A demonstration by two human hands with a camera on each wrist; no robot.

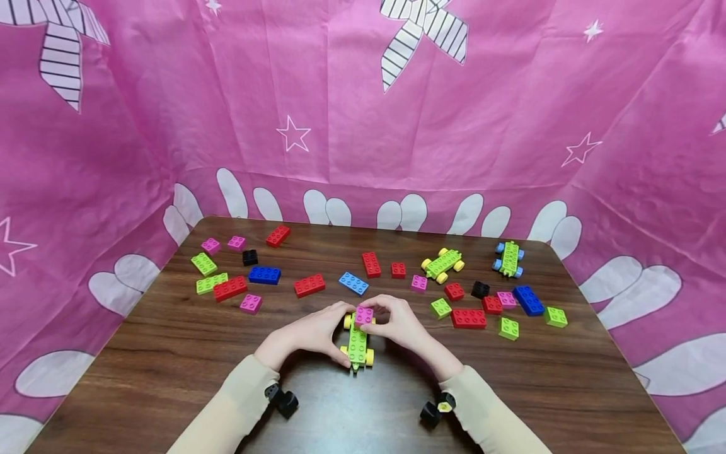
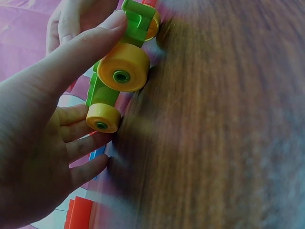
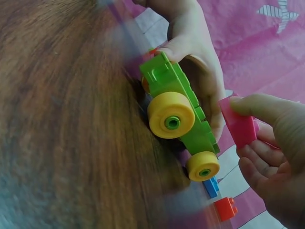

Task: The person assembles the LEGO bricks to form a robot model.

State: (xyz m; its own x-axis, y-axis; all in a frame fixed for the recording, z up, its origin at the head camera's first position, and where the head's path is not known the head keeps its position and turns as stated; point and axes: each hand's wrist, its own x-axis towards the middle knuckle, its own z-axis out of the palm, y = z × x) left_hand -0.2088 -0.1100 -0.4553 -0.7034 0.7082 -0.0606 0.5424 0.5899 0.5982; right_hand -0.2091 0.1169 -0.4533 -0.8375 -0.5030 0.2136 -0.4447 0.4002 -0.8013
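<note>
A lime-green toy car base (image 1: 357, 348) with yellow wheels stands on the table in front of me, its length pointing away. My left hand (image 1: 314, 331) grips it from the left, thumb at its near end and fingers along the far part. My right hand (image 1: 397, 321) pinches a pink 2x2 building brick (image 1: 364, 315) between thumb and fingers. From the head view, the brick overlaps the far end of the base. In the right wrist view, the pink brick (image 3: 238, 123) is tilted and apart from the studs of the green base (image 3: 198, 136).
Beyond my hands lie a light blue brick (image 1: 354, 284) and a red brick (image 1: 309, 285). Several loose bricks are spread at left and right, with a yellow-wheeled base (image 1: 443, 265) and a blue-wheeled base (image 1: 510, 259) at the back right. Pink cloth (image 1: 363, 151) hangs around the table.
</note>
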